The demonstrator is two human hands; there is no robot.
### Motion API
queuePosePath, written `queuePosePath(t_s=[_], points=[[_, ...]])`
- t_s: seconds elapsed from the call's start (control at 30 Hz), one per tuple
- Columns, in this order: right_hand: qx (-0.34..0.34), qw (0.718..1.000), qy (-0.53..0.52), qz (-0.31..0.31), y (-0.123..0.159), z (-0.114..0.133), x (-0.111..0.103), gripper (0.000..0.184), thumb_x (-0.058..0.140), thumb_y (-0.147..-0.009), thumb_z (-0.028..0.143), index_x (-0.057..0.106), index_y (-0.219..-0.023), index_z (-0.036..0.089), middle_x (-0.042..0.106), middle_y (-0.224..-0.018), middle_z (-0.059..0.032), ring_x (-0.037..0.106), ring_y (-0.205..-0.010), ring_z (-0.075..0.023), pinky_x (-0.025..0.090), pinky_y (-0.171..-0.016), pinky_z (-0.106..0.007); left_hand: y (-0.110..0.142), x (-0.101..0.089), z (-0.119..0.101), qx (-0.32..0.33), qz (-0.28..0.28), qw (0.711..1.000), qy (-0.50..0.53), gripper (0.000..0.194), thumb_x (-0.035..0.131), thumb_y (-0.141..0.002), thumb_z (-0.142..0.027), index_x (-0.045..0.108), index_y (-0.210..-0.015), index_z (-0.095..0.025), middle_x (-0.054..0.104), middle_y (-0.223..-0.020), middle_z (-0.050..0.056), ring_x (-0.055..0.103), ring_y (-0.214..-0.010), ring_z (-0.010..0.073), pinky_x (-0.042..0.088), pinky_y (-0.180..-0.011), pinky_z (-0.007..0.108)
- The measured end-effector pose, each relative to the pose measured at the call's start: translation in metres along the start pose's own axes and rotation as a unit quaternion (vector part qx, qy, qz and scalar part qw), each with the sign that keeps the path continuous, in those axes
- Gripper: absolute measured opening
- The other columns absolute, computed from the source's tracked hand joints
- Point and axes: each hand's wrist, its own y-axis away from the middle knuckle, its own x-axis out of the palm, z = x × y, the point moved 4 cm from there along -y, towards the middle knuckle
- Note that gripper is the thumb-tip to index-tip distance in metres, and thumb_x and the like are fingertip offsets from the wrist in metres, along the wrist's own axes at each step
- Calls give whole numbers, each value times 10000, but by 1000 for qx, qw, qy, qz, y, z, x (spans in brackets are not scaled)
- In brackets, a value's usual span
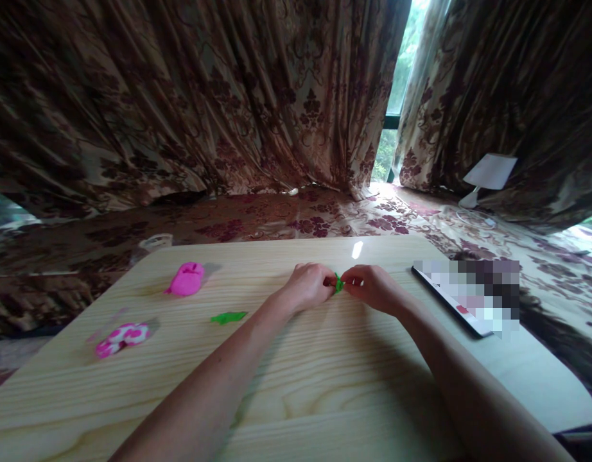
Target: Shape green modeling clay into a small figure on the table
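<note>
Both hands meet over the middle of a light wooden table. My left hand and my right hand each pinch a small green piece between fingertips, fingers curled closed. A second flat green piece lies on the table to the left of my left forearm. Farther left sit a pink lump and a pink and white spotted lump.
A flat dark-edged item, partly blurred out, lies at the table's right side. A clear cup stands beyond the table's far left edge. Patterned curtains hang behind, with a white lamp at the right.
</note>
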Motion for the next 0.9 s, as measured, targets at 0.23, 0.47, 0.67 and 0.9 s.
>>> queuePosePath(t_s=[0.23,0.47,0.67,0.9], points=[[-6,1000,12,5,0,0,2,174,519,-762,223,690,-769,193,644,-710,-23,553,-626,-126,355,-567,-214,0,-1,-1,-16,-4,1000,-2,190,516,-718,-299,694,-749,-240,657,-680,-12,537,-656,146,343,-591,233],[-20,995,-34,-90,-5,-5,-1,312,444,-806,160,642,-1041,214,642,-837,-33,554,-671,-113,401,-653,-215,3,-6,-1,-10,60,997,36,218,489,-716,-241,697,-781,-234,672,-709,-16,544,-679,142,369,-638,216],[-4,998,-16,-53,-20,-5,10,236,509,-769,194,679,-932,189,644,-783,-33,569,-700,-132,396,-635,-217,2,-5,0,8,56,998,37,204,474,-705,-212,678,-701,-220,653,-671,-6,548,-664,148,368,-617,221],[-16,998,-46,-26,-6,-1,-1,229,509,-736,161,661,-905,185,632,-768,-17,550,-651,-113,387,-597,-200,1,-1,8,-26,40,995,93,204,503,-710,-263,680,-801,-220,672,-755,0,563,-700,154,397,-638,231]])
